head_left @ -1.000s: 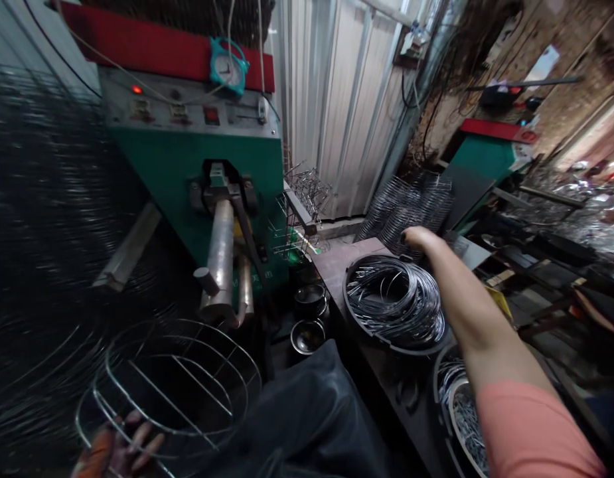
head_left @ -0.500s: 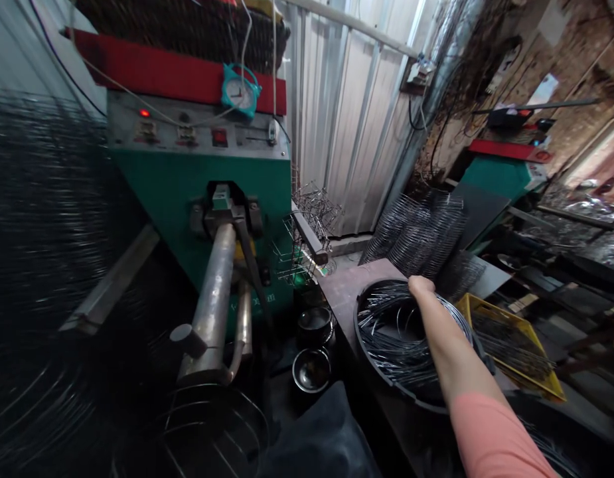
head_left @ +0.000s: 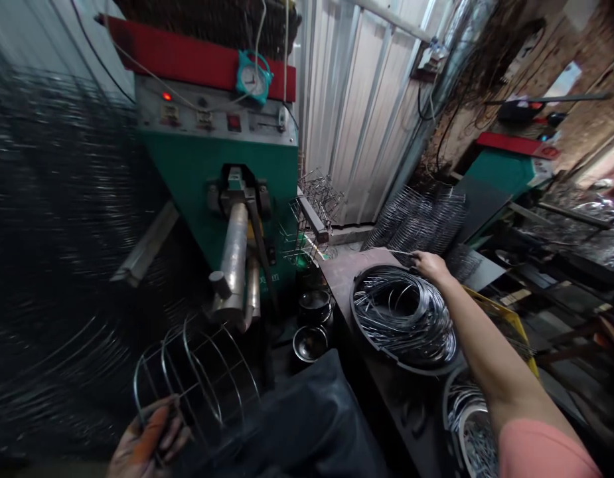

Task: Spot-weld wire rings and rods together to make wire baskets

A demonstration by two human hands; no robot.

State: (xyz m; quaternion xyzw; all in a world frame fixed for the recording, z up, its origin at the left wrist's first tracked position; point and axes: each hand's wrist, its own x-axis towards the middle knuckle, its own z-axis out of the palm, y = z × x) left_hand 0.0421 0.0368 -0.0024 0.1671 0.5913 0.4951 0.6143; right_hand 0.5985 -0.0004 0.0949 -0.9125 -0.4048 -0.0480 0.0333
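Note:
At the lower left, my left hand (head_left: 150, 435) is closed on a wire frame (head_left: 202, 378) made of curved metal rods. My right hand (head_left: 429, 265) is raised past the far right rim of a round black tray (head_left: 356, 312), its fingers pinched on a thin wire (head_left: 399, 252) that points left. Many bent wires (head_left: 431, 318) lie coiled inside that tray. The green machine (head_left: 187, 172), with a metal arm (head_left: 235, 252) sticking out, stands above and right of my left hand.
Two metal bowls (head_left: 310, 343) sit between the machine and the bench (head_left: 336, 265). A second tray of wires (head_left: 456, 405) and a yellow crate (head_left: 523, 325) are at the right. Stacked wire frames (head_left: 52, 232) fill the left side.
My left hand has come into view with the wire frame, which is now higher and tilted. My right hand has moved slightly up and right, and a thin wire now shows at its fingers.

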